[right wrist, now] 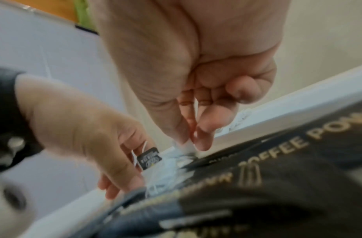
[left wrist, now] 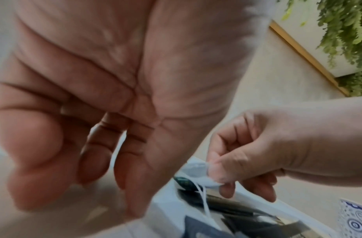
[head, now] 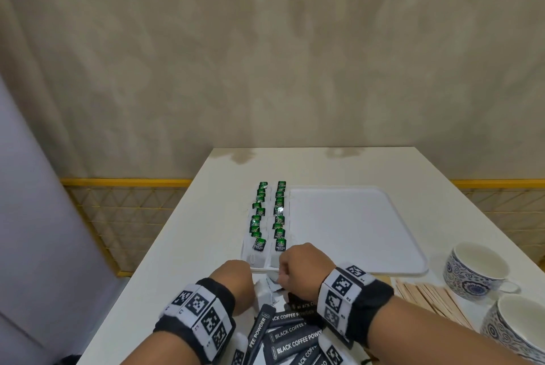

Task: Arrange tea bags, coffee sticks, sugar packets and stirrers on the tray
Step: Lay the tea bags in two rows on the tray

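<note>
White table (head: 188, 217): right hand (head: 298, 267) pinches a tea bag (left wrist: 198, 173) just short of the tray (head: 413, 246); left hand (head: 236, 282), fingers loose, holds its tag (right wrist: 149, 158) alongside.

Green-tagged tea bags (head: 269, 214); black coffee sticks (head: 295, 338); white tray (head: 354, 229); blue-patterned cups (head: 474, 270).

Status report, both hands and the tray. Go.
Right hand pinching a tea bag. Left hand holding its green tag. Tray: two tea bag rows on left. Coffee sticks piled beneath hands.
</note>
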`<state>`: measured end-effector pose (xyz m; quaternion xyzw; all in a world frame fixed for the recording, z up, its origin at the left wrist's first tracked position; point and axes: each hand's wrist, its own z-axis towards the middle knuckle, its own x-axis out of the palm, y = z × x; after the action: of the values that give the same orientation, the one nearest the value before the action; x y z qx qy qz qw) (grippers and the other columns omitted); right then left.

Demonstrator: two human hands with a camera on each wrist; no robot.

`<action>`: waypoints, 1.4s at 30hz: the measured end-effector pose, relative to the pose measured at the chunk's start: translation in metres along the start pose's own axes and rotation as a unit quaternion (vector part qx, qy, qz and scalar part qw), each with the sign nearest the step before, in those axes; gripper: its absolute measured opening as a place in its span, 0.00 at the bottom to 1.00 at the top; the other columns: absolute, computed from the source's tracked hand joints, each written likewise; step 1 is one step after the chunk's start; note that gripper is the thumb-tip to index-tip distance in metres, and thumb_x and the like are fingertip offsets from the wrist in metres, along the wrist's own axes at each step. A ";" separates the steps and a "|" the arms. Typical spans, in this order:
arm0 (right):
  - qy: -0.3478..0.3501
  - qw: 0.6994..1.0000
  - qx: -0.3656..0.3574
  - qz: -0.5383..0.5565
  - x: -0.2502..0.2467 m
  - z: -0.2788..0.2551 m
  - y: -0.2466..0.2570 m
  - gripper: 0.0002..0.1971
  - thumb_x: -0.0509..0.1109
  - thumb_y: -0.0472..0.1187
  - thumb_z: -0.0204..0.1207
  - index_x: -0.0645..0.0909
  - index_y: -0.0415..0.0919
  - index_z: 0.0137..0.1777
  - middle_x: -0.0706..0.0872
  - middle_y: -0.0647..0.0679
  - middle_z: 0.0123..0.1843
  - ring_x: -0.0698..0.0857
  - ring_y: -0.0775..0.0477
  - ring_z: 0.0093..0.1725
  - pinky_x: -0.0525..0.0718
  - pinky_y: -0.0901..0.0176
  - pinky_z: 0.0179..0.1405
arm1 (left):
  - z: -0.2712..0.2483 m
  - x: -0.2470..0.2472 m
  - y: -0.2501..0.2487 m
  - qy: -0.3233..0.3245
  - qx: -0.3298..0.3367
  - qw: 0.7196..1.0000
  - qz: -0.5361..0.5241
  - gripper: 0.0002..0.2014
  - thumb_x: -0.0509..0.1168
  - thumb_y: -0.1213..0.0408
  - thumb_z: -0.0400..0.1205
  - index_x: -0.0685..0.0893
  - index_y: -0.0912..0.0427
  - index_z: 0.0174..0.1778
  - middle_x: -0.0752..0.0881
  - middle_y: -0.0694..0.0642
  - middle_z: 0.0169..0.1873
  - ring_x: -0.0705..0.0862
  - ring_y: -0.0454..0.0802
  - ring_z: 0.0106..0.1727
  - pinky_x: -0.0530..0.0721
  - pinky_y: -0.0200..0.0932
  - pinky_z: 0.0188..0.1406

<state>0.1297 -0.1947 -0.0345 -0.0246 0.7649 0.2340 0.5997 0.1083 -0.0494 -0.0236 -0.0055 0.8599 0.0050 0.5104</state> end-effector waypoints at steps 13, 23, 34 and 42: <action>-0.143 0.897 0.031 0.416 -0.058 -0.045 -0.004 0.05 0.72 0.35 0.75 0.83 0.38 0.38 0.91 0.45 0.37 0.92 0.52 0.39 0.88 0.57 0.41 | -0.026 -0.044 0.030 -0.152 0.113 0.837 -0.514 0.14 0.68 0.78 0.73 0.73 0.61 0.26 0.81 0.58 0.23 0.85 0.51 0.28 0.87 0.55 0.46; -0.202 0.878 0.005 0.435 -0.062 -0.062 0.008 0.06 0.69 0.41 0.80 0.80 0.43 0.42 0.91 0.51 0.37 0.90 0.57 0.38 0.87 0.60 0.38 | -0.039 -0.027 0.020 -0.206 0.174 0.749 -0.605 0.20 0.54 0.81 0.78 0.87 0.59 0.33 0.87 0.65 0.41 0.88 0.62 0.34 0.83 0.47 0.33; -0.398 0.872 -0.282 0.035 -0.040 -0.053 -0.001 0.08 0.72 0.28 0.72 0.82 0.40 0.46 0.84 0.52 0.45 0.82 0.48 0.34 0.82 0.55 0.26 | -0.058 -0.039 0.013 -0.106 0.195 0.698 -0.680 0.28 0.66 0.43 0.76 0.86 0.70 0.32 0.87 0.66 0.32 0.80 0.54 0.29 0.80 0.40 0.29; -0.393 0.859 -0.326 0.051 -0.038 -0.053 -0.006 0.06 0.70 0.33 0.77 0.85 0.42 0.51 0.86 0.50 0.50 0.85 0.51 0.40 0.84 0.60 0.32 | -0.051 -0.036 0.014 -0.103 0.194 0.713 -0.666 0.21 0.63 0.56 0.82 0.88 0.75 0.43 0.88 0.70 0.36 0.81 0.52 0.30 0.80 0.40 0.30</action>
<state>0.0937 -0.2295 0.0078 -0.0856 0.3460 0.4899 0.7956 0.0806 -0.0356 0.0331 -0.4768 0.5576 -0.5029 0.4571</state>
